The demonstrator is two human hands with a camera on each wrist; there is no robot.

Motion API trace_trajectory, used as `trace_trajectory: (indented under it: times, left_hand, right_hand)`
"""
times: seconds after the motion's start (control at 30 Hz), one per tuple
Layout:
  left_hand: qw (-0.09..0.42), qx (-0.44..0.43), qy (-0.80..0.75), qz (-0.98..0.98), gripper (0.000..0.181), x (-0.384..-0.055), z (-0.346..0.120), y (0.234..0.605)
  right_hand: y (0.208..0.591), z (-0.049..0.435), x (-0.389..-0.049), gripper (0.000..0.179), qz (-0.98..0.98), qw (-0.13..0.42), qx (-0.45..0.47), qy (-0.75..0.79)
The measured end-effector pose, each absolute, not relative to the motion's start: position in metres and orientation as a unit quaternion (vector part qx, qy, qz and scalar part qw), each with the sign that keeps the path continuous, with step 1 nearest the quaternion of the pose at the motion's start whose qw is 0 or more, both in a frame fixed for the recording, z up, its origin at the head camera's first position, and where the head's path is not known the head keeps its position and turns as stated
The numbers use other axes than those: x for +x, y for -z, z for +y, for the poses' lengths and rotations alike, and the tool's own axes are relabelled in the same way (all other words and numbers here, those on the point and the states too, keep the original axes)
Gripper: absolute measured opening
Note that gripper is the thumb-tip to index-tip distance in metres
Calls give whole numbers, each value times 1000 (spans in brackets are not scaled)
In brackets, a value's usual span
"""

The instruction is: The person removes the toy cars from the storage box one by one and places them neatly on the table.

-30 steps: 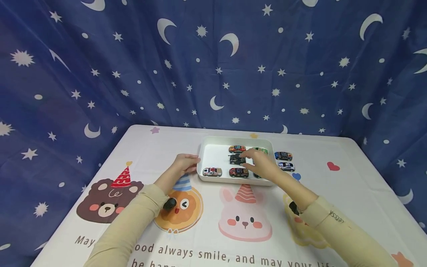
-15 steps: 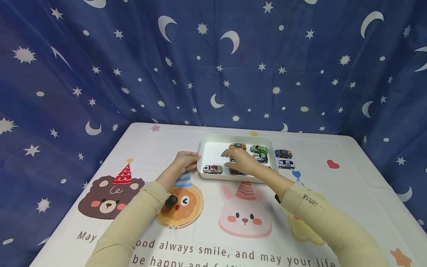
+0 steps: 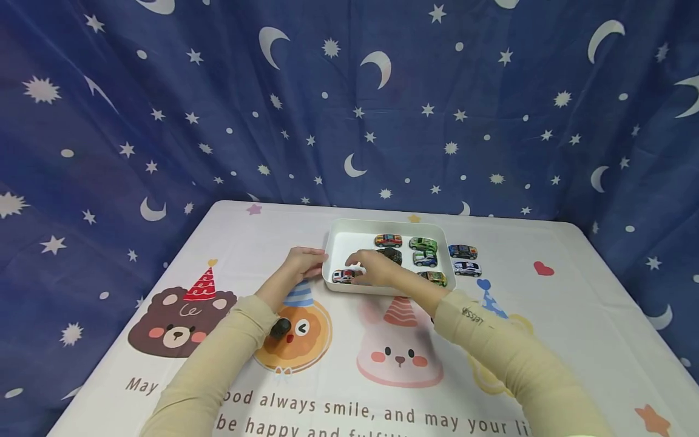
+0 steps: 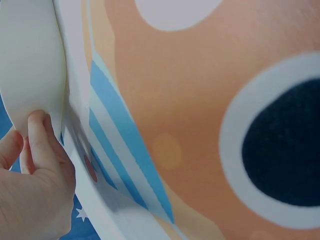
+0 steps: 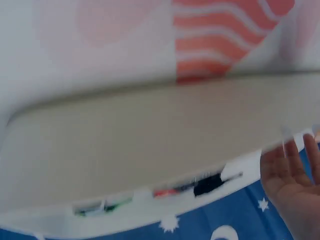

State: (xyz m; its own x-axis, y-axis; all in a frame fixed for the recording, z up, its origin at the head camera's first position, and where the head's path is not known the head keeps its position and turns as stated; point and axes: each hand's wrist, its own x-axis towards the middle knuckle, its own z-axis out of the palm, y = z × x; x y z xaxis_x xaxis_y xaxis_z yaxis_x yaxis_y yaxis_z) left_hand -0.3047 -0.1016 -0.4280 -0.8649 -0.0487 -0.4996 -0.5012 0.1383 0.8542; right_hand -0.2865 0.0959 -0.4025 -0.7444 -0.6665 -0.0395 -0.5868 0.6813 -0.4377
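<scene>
A shallow white tray (image 3: 390, 290) holds several toy cars. At its left end my left hand (image 3: 303, 262) grips the wall; in the left wrist view the thumb and fingers pinch the tray's edge (image 4: 32, 65). My right hand (image 3: 377, 268) reaches into the tray, fingers spread over a white and red toy car (image 3: 343, 277) in the near left corner. In the right wrist view the tray wall (image 5: 150, 135) hides that car, and the fingers (image 5: 295, 170) look loosely extended. A black toy car (image 3: 391, 255) sits just behind the right hand, which covers the near middle spot.
Also inside the tray are a red-orange car (image 3: 388, 240), a green car (image 3: 423, 244), a blue-white-green car (image 3: 425, 259) and a yellow-green car (image 3: 434, 278). Beside its right end, a dark blue car (image 3: 463, 251) and a white car (image 3: 467, 268) stand on the printed tablecloth (image 3: 573, 328).
My right hand has moved left across the tray, from above the black car to the white and red car, uncovering the cars on the right. The left hand stays at the tray's left wall.
</scene>
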Motion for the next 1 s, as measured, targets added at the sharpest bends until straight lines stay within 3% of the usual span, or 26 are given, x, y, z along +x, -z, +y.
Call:
trace_trajectory:
  times: [0.57,1.0]
  left_hand:
    - [180,-180,-641,724,34,-303,-104,428]
    - [178,-176,-640,726,33,-305,-101,432]
  right_hand:
    - [428,76,-289,34,928,63,-264,256]
    - [431,74,-287,19,937,55,-250,239]
